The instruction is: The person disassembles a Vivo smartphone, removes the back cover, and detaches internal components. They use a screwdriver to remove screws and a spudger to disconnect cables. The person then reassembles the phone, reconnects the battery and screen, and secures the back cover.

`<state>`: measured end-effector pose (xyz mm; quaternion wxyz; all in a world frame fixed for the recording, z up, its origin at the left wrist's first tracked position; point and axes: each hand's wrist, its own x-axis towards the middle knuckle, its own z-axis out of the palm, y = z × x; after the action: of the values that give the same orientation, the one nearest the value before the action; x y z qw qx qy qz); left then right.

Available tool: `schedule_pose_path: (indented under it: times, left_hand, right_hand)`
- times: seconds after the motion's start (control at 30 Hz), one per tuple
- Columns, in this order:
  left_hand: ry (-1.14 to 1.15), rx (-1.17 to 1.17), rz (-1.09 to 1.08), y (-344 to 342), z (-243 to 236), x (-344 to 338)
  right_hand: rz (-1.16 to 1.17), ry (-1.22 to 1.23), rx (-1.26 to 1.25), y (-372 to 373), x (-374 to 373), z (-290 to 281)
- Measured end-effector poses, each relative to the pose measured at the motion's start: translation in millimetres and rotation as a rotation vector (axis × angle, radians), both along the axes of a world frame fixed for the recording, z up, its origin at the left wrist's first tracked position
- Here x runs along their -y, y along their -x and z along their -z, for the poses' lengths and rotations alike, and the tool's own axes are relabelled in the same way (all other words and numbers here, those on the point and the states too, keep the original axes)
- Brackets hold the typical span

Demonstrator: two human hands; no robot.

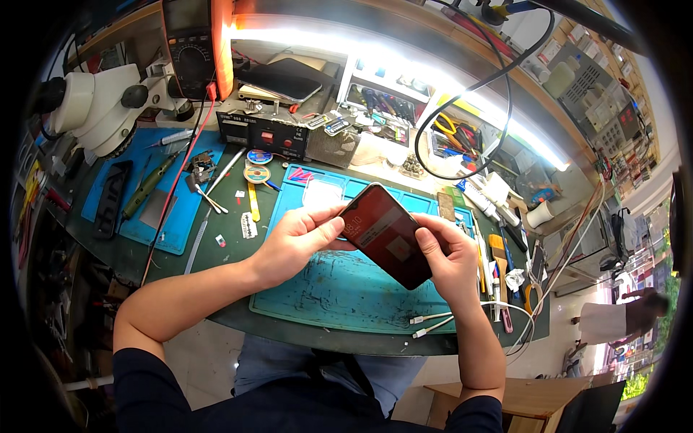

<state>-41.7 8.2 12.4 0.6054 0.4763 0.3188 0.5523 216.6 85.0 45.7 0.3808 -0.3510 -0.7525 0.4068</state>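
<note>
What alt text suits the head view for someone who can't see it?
A person's left hand and right hand hold a smartphone with a dim red screen over a scuffed blue mat. White cable ends lie near the mat's front edge; a white microscope stands at the left.

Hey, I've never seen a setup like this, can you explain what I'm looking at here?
There is no machine: these are a person's two bare hands. The single picture comes from a wide fisheye camera on the person's head, looking down, so straight edges bend near the rim.

The left hand and right hand hold a slim, dark smartphone with a reddish screen by its opposite sides, above a large, rectangular blue work mat. The mat lies on a dark green workbench.

Two white cable ends rest near the mat's lower right. To the left stands a bulky white microscope, with a black, boxy multimeter behind.
</note>
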Motion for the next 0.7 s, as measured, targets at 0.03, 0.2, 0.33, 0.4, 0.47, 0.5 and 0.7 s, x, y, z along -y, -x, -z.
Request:
schedule_pose_path:
  times: [0.03,0.2,0.33,0.4,0.47,0.5,0.7]
  left_hand:
    - [-0.002,0.006,0.002,-0.1,0.4,-0.1]
    - [0.003,0.026,0.006,1.9,2.6,-0.2]
    - [0.014,0.063,-0.005,2.1,5.3,-0.4]
    - [0.028,0.068,-0.014,1.5,3.8,0.2]
    - [0.041,0.105,-0.014,1.3,1.5,-0.1]
    - [0.057,0.124,-0.01,0.2,1.9,0.2]
    - [0.097,0.148,0.013,1.3,3.4,-1.8]
  right_hand:
    - [0.006,0.0,-0.016,0.5,0.5,-0.2]
    - [0.008,0.008,-0.057,3.1,1.1,0.1]
    - [-0.005,0.007,-0.069,2.4,0.0,1.9]
    - [-0.014,0.017,-0.076,1.4,0.5,2.0]
    - [-0.025,0.073,-0.095,1.2,0.6,-0.8]
    - [-0.025,0.11,-0.104,0.0,1.0,0.3]
    - [-0.127,0.376,-0.201,-2.9,-5.5,-3.1]
